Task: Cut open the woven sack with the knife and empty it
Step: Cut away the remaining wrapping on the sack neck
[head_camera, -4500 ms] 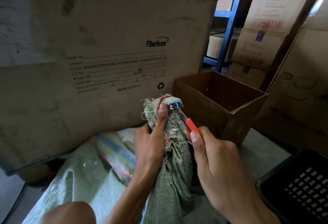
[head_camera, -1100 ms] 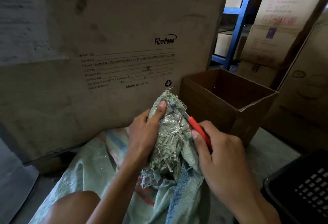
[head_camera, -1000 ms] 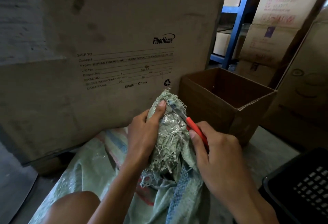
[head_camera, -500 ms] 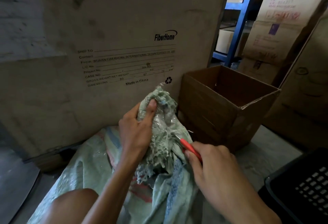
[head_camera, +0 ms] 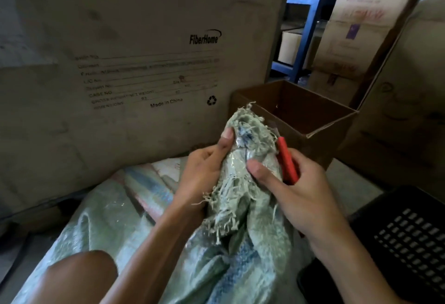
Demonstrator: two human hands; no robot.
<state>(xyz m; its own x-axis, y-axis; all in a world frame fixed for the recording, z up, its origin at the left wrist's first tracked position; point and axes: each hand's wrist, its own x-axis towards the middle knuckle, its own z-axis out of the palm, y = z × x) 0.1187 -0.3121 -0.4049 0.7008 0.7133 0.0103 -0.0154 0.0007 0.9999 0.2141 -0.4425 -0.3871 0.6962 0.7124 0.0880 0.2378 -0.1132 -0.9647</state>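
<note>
A pale green woven sack with blue and pink stripes lies across my lap and the floor. Its frayed, bunched neck stands upright between my hands. My left hand pinches the neck from the left, thumb near the top. My right hand holds a red-handled knife against the neck's right side, its thumb pressing on the fabric. The blade tip is mostly hidden behind the frayed threads.
A large printed crate stands right behind the sack. An open brown cardboard box sits to the right of it. A black perforated plastic crate is at lower right. Stacked cartons and a blue rack rise behind.
The tie on the neck is gone and the fabric has loosened and frayed. My right hand has shifted the knife to the neck's right side and pressed its thumb onto the sack.
</note>
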